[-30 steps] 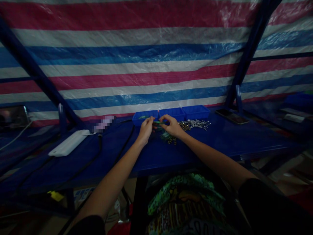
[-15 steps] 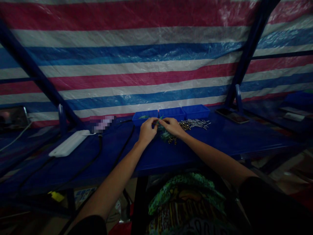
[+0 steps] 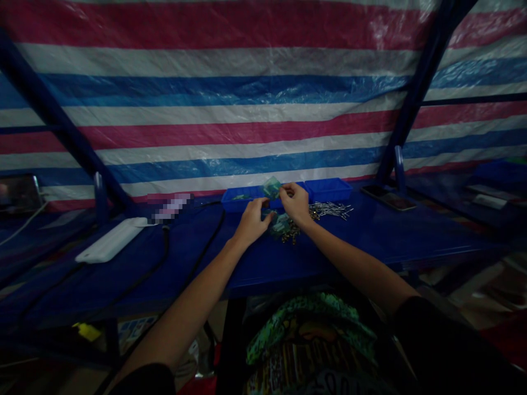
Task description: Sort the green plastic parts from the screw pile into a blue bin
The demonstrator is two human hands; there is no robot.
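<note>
Three blue trays [image 3: 329, 189] are lined up side by side at the centre of the frame. Two hands are seen there, the left hand [image 3: 252, 221] and the right hand [image 3: 295, 204]. One white block [image 3: 111, 247] is seen at middle left, and two phones [image 3: 389, 197] at right. The metal pins [image 3: 329, 209] cannot be counted.

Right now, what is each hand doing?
Left hand: fingers curled by the small parts pile; its hold cannot be told.
Right hand: pinched on a small green board, lifted.
</note>
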